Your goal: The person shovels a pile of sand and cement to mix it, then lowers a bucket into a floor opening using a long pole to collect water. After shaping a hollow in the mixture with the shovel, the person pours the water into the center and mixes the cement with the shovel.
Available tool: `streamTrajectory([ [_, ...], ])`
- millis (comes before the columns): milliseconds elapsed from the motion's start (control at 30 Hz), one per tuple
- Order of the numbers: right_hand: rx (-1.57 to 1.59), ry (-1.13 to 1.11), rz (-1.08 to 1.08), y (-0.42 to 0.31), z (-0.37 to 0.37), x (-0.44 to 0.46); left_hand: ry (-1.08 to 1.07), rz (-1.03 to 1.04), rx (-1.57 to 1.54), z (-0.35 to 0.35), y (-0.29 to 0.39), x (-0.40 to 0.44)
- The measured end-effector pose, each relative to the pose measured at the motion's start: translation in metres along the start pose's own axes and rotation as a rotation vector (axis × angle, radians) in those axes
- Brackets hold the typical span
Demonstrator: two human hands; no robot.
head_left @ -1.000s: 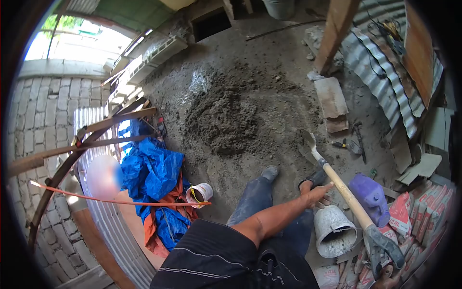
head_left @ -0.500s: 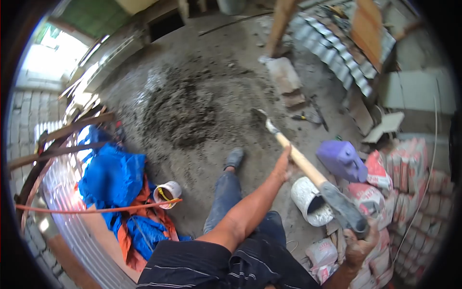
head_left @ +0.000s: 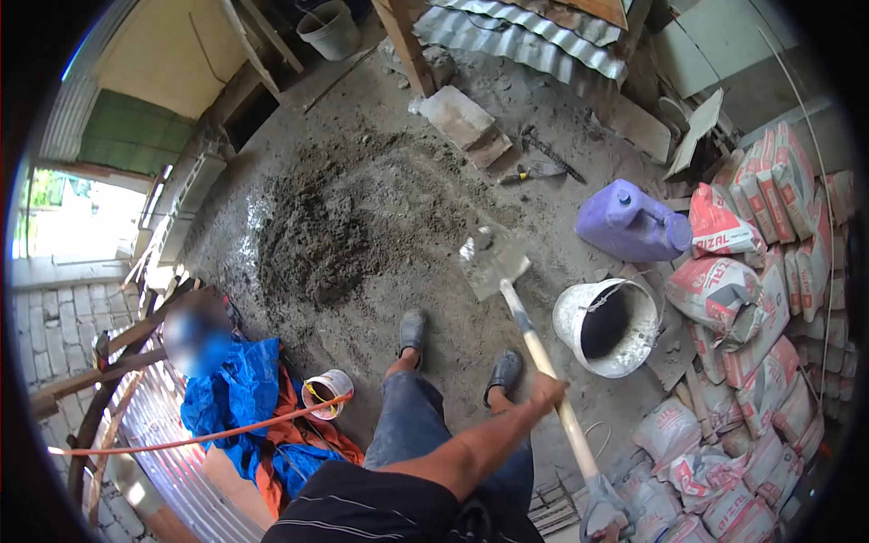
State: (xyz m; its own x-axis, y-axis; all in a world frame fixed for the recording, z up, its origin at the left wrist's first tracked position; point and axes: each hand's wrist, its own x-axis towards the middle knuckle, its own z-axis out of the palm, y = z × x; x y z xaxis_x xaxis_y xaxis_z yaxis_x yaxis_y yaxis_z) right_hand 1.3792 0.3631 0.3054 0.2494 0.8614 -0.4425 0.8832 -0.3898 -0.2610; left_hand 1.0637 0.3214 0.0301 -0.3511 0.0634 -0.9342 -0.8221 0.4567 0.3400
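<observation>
Both my hands are on a shovel [head_left: 540, 356] with a pale wooden shaft and a grey handle end. My left hand [head_left: 547, 394] is closed around the middle of the shaft. At the bottom edge, my right hand [head_left: 606, 523] is wrapped around the grip at the top of the handle, partly cut off by the view. The flat, mortar-smeared blade [head_left: 496, 269] lies low at the right side of a heap of wet grey cement mix [head_left: 317, 240] on the floor. A little grey mix sits on the blade.
A white bucket [head_left: 566, 317] and a purple jug [head_left: 608, 222] stand right of the shovel. Cement bags [head_left: 715, 290] are piled at far right. Blue tarp [head_left: 249, 371] and a small bucket [head_left: 337, 380] lie left. A trowel [head_left: 534, 172], blocks [head_left: 457, 118] and a wooden post [head_left: 405, 45] stand beyond.
The shovel has moved down and back towards my body, its blade now turned to show its flat face. Both hands are lower. My view has also shifted.
</observation>
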Motion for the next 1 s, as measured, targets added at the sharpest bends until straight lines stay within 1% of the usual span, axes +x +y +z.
streamTrajectory([
  [33, 0.047, 0.065, -0.028, 0.028, 0.005, 0.005, 0.031, 0.016, 0.079, 0.006, -0.005, -0.011],
  [67, 0.089, 0.116, -0.039, 0.05, 0.011, 0.009, 0.027, 0.0, 0.093, 0.016, -0.017, -0.002],
  [133, 0.195, 0.158, -0.007, 0.074, 0.036, 0.015, 0.088, -0.034, 0.184, 0.03, -0.042, 0.023],
  [167, 0.277, 0.162, 0.019, 0.078, 0.051, 0.019, 0.079, -0.051, 0.193, 0.022, -0.043, 0.031],
  [233, 0.472, 0.117, 0.057, 0.081, 0.083, 0.034, 0.009, -0.049, 0.2, 0.002, -0.026, 0.047],
  [300, 0.685, 0.013, 0.074, 0.076, 0.12, 0.06, -0.029, 0.013, 0.202, -0.013, -0.048, 0.115],
  [333, 0.681, -0.034, 0.059, 0.076, 0.14, 0.085, -0.05, 0.019, 0.064, -0.044, -0.031, 0.127],
  [367, 0.623, 0.007, 0.081, 0.019, 0.172, 0.064, -0.077, 0.026, -0.067, -0.086, -0.013, 0.138],
  [400, 0.569, 0.055, 0.104, -0.048, 0.203, 0.032, 0.072, 0.176, -0.178, -0.12, 0.0, 0.146],
  [433, 0.514, -0.019, 0.004, -0.081, 0.235, 0.022, 0.147, 0.187, -0.125, -0.155, -0.005, 0.187],
  [467, 0.406, -0.133, -0.111, -0.112, 0.265, 0.003, 0.152, 0.148, -0.31, -0.198, -0.01, 0.218],
  [500, 0.255, -0.233, -0.221, -0.141, 0.291, -0.025, 0.063, -0.033, -0.259, -0.265, 0.022, 0.206],
  [533, 0.091, -0.321, -0.353, -0.167, 0.309, -0.057, 0.036, -0.059, -0.51, -0.311, 0.015, 0.229],
  [567, 0.081, -0.318, -0.656, -0.187, 0.327, -0.08, -0.079, -0.113, -0.856, -0.349, 0.021, 0.235],
  [600, 0.077, -0.249, -1.011, -0.214, 0.325, -0.114, -0.023, -0.038, -0.873, -0.379, 0.047, 0.206],
  [633, 0.056, -0.179, -1.362, -0.235, 0.313, -0.146, -0.07, -0.026, -0.969, -0.401, 0.054, 0.193],
  [667, 0.047, -0.16, -1.34, -0.237, 0.302, -0.164, -0.068, 0.006, -1.068, -0.417, 0.058, 0.175],
  [700, 0.098, -0.245, -1.545, -0.239, 0.295, -0.179, -0.198, 0.011, -1.226, -0.432, 0.055, 0.165],
  [733, 0.151, -0.336, -1.757, -0.239, 0.289, -0.189, -0.227, 0.043, -1.273, -0.44, 0.048, 0.152],
  [767, 0.146, -0.322, -1.755, -0.235, 0.281, -0.194, -0.256, 0.078, -1.326, -0.444, 0.051, 0.126],
  [833, 0.102, -0.148, -1.662, -0.21, 0.255, -0.194, -0.3, 0.099, -1.326, -0.432, 0.04, 0.099],
  [867, 0.076, -0.072, -1.557, -0.188, 0.245, -0.185, -0.329, 0.127, -1.328, -0.422, 0.033, 0.084],
  [900, 0.077, -0.067, -1.558, -0.164, 0.233, -0.175, -0.421, 0.148, -1.326, -0.41, 0.024, 0.067],
  [967, 0.059, -0.063, -1.252, -0.107, 0.208, -0.154, -0.432, 0.093, -1.244, -0.388, 0.014, 0.026],
  [1000, 0.118, -0.145, -1.007, -0.064, 0.198, -0.14, -0.441, 0.071, -1.287, -0.381, 0.013, 0.005],
])
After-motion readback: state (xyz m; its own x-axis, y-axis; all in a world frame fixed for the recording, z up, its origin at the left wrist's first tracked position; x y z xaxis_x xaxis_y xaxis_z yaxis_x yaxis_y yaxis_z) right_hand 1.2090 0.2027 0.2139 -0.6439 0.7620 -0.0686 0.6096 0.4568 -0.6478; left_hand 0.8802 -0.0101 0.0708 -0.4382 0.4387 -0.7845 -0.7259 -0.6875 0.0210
